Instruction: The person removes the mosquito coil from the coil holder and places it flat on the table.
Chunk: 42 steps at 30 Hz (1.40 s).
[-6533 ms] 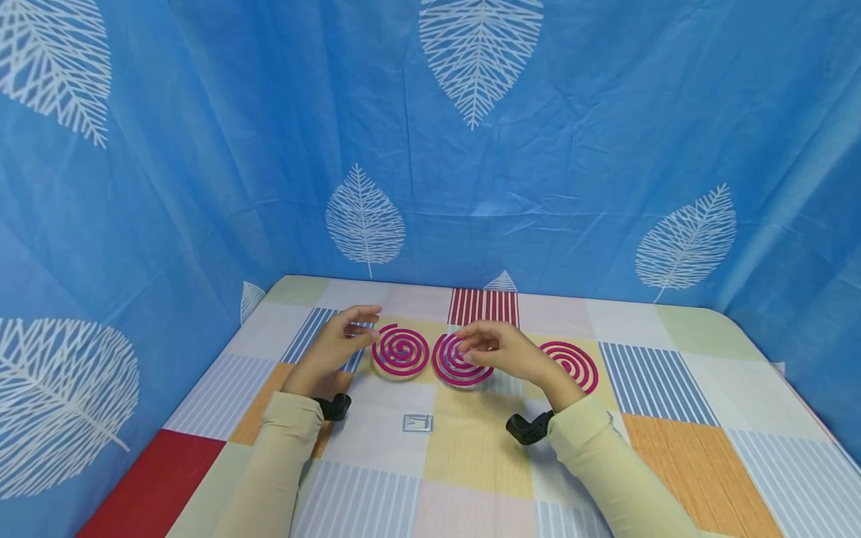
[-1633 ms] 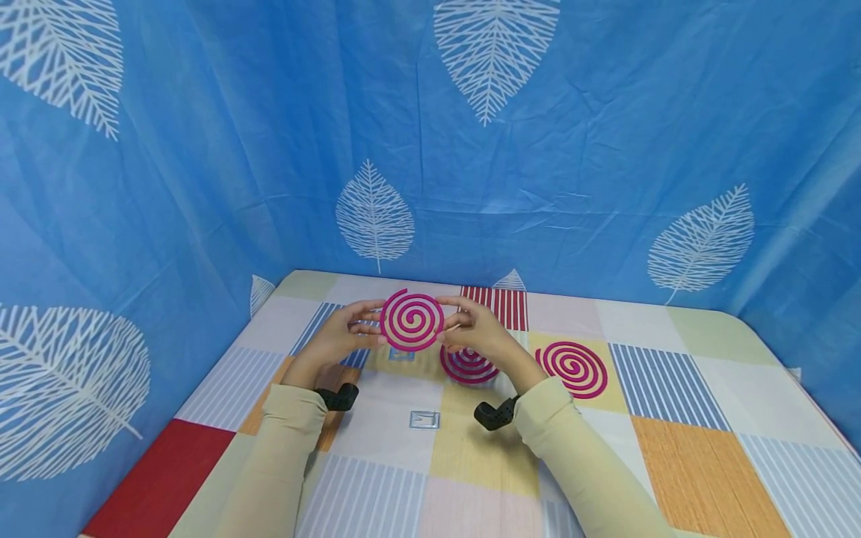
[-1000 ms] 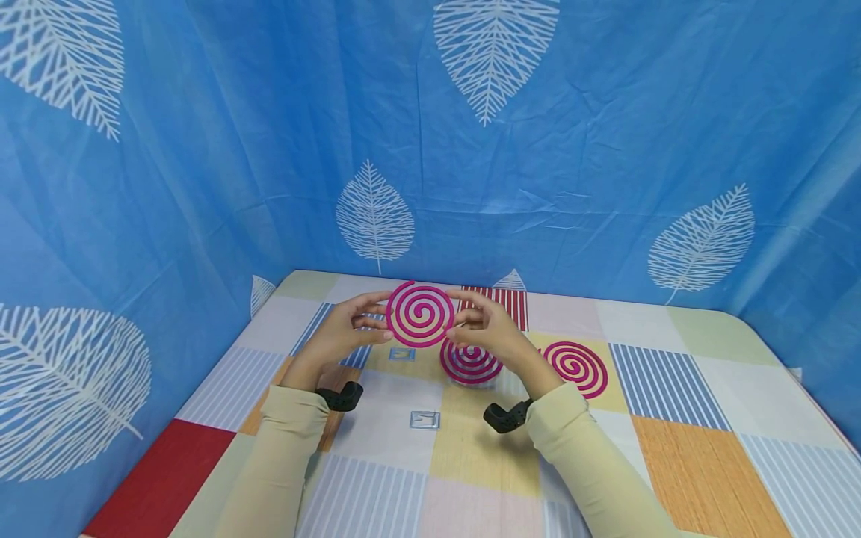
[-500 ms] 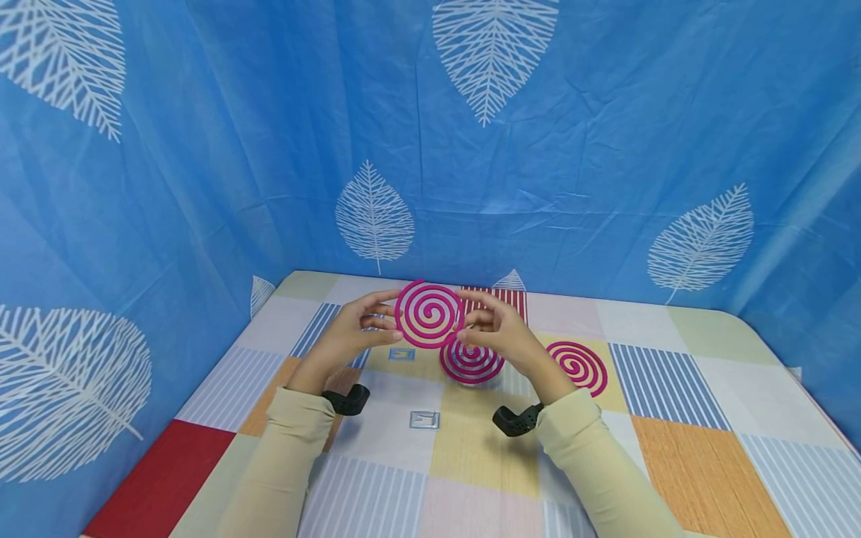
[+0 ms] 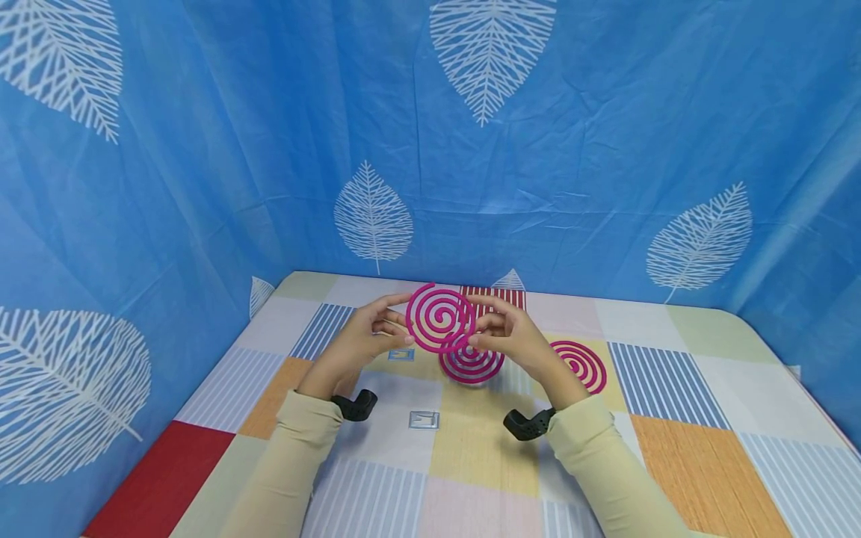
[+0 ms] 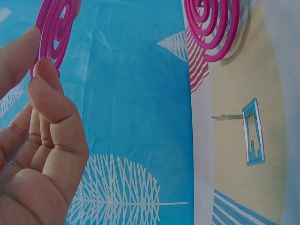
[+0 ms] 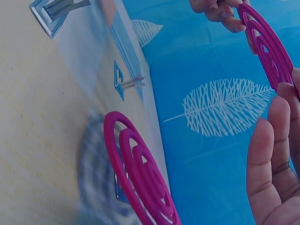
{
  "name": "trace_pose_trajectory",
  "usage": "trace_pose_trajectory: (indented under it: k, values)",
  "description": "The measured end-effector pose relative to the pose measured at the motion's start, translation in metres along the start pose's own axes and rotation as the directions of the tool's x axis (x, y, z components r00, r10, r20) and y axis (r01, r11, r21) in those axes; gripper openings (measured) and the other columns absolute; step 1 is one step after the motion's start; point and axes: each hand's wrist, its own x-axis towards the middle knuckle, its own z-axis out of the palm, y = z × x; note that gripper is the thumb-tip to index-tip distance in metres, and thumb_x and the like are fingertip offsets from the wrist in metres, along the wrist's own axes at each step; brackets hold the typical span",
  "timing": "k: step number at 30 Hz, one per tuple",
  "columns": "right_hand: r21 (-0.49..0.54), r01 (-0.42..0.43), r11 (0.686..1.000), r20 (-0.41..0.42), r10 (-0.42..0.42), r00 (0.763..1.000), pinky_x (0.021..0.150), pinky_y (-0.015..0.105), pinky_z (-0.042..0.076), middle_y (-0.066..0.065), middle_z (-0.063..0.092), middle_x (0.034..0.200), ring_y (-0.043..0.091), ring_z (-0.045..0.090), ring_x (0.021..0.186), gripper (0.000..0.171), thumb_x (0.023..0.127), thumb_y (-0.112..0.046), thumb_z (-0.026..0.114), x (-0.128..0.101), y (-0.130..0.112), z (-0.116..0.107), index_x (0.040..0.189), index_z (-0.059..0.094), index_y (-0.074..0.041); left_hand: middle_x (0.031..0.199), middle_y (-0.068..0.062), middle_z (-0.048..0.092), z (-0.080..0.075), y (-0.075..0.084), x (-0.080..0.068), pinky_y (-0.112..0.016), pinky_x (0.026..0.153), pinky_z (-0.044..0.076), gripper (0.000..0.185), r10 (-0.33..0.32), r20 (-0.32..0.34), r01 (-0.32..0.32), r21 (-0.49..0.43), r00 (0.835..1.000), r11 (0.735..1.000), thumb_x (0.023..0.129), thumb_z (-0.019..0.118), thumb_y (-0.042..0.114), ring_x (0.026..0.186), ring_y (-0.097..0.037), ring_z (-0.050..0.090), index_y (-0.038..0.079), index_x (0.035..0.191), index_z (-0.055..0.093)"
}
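A pink spiral coil is held upright above the table between both hands. My left hand pinches its left rim with thumb and fingers; the same coil shows edge-on in the left wrist view. My right hand pinches the right rim; in the right wrist view the coil sits above my right fingers. Just below it a second pink coil sits raised on a small base. A third coil lies flat to the right.
Two small square metal stands lie on the patchwork tablecloth; one stand shows in the left wrist view, both in the right. A blue leaf-print curtain closes off the back and sides.
The left coil, flat on the table 6.5 s ago, is lifted and upright. Over the last second both hands carried it slightly right, over the middle coil.
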Motion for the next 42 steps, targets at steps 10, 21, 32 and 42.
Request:
trace_pose_trajectory:
  k: [10, 21, 32, 42]
  values:
    - [-0.024, -0.015, 1.000, -0.006, 0.015, 1.000, 0.079, 0.032, 0.057, -0.001, 0.068, 0.090, 0.013, 0.064, 0.080, 0.065, 0.088, -0.002, 0.074, -0.011, 0.003, -0.011, 0.146, 0.044, -0.003, 0.105, -0.010, 0.064, 0.013, 0.002, 0.003, -0.033, 0.082, 0.056, 0.067, 0.027, 0.021, -0.029, 0.069, 0.999, 0.997, 0.090, 0.074, 0.006, 0.091, -0.022, 0.064, 0.014, 0.149, 0.044]
    - [-0.030, -0.047, 0.998, 0.002, 0.047, 0.999, 0.078, 0.033, 0.058, 0.004, 0.067, 0.092, 0.015, 0.065, 0.080, 0.068, 0.087, -0.004, 0.075, -0.025, 0.000, -0.021, 0.147, 0.043, -0.005, 0.103, -0.009, 0.064, 0.028, 0.005, 0.000, -0.034, 0.084, 0.056, 0.069, 0.101, 0.049, -0.107, 0.125, 0.994, 0.986, 0.090, 0.074, 0.008, 0.088, -0.018, 0.065, 0.009, 0.151, 0.041]
    - [-0.027, -0.023, 0.999, 0.049, 0.024, 0.999, 0.074, 0.032, 0.059, 0.002, 0.068, 0.091, 0.014, 0.067, 0.079, 0.066, 0.088, 0.005, 0.069, -0.035, 0.005, -0.035, 0.147, 0.039, 0.003, 0.098, -0.004, 0.066, 0.045, 0.006, -0.001, -0.033, 0.083, 0.056, 0.071, 0.096, 0.050, -0.102, 0.131, 0.994, 0.986, 0.089, 0.076, 0.011, 0.083, -0.015, 0.065, 0.011, 0.150, 0.042]
    - [-0.037, -0.011, 0.999, 0.073, 0.014, 0.997, 0.076, 0.030, 0.058, -0.001, 0.070, 0.091, 0.013, 0.066, 0.079, 0.065, 0.088, 0.006, 0.068, -0.041, 0.009, -0.044, 0.145, 0.038, 0.008, 0.095, -0.001, 0.066, 0.056, 0.007, -0.001, -0.030, 0.078, 0.056, 0.070, 0.069, 0.039, -0.075, 0.164, 0.997, 0.984, 0.088, 0.076, 0.010, 0.083, -0.013, 0.064, 0.012, 0.149, 0.043]
